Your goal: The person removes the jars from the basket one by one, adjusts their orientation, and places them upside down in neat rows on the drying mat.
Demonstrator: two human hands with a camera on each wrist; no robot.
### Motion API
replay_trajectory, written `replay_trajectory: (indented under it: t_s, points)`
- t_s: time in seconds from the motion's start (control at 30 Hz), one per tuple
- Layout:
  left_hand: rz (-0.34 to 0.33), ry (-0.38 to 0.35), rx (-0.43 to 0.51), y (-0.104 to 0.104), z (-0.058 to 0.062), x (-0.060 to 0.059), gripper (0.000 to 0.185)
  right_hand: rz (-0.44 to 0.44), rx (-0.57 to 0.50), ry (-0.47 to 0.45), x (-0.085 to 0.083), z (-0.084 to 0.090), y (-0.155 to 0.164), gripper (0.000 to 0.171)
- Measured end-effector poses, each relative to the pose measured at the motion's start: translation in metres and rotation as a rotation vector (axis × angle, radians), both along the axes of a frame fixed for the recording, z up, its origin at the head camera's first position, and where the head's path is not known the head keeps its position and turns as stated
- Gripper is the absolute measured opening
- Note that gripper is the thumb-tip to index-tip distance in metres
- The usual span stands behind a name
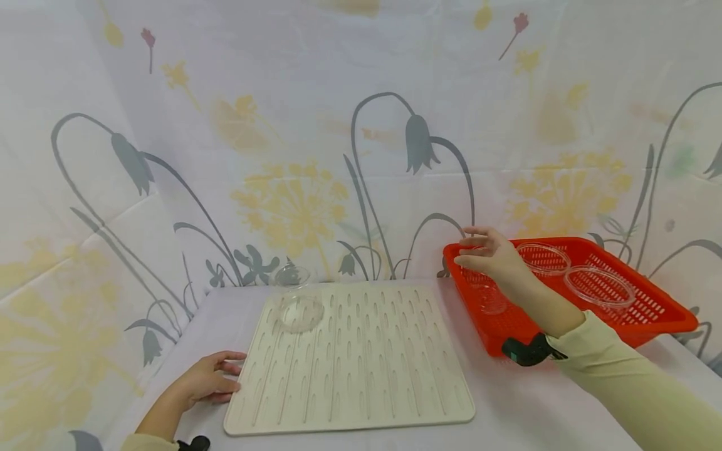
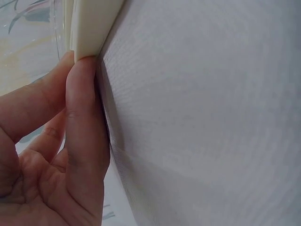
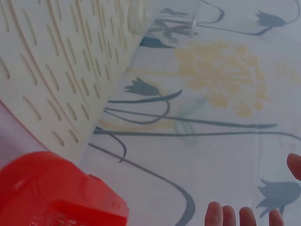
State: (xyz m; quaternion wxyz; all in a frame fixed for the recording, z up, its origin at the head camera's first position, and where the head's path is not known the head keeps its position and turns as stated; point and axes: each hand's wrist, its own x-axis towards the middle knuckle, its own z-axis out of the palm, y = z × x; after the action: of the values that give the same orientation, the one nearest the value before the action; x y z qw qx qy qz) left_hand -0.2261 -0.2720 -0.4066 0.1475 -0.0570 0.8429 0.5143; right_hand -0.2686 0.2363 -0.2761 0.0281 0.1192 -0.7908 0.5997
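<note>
A cream ridged drying mat (image 1: 361, 369) lies on the table, with a clear glass dish (image 1: 301, 312) on its far left part and a second clear glass piece (image 1: 291, 275) just behind it. My left hand (image 1: 211, 379) rests on the table, fingers touching the mat's left edge (image 2: 89, 33). My right hand (image 1: 487, 254) hovers with relaxed fingers over the left end of a red perforated basket (image 1: 660, 310), holding nothing. In the basket lie clear round dishes (image 1: 599, 286), another (image 1: 543, 258) behind, and one (image 1: 489, 300) under my hand.
A floral cloth (image 1: 361, 125) hangs as a backdrop close behind the table and covers its top (image 1: 519, 413). In the right wrist view the basket's red corner (image 3: 56, 193) and the mat (image 3: 56, 70) show, with fingertips (image 3: 244, 215) at the bottom edge.
</note>
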Motion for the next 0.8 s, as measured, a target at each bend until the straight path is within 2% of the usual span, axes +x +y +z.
replay_trajectory:
  t_s: [0.47,0.6,0.8]
  points:
    - [0.007,-0.010,-0.001,0.000,0.002,0.000,0.063,-0.094,0.057,-0.029,-0.016,0.001,0.029,0.068]
    - [-0.002,-0.009,0.001,0.000,0.002,0.000,0.063,-0.106,0.036,-0.015,-0.024,-0.001,0.037,0.067]
    - [0.029,-0.012,-0.009,0.001,0.001,0.000,0.062,-0.116,0.013,-0.035,-0.032,-0.005,0.049,0.062]
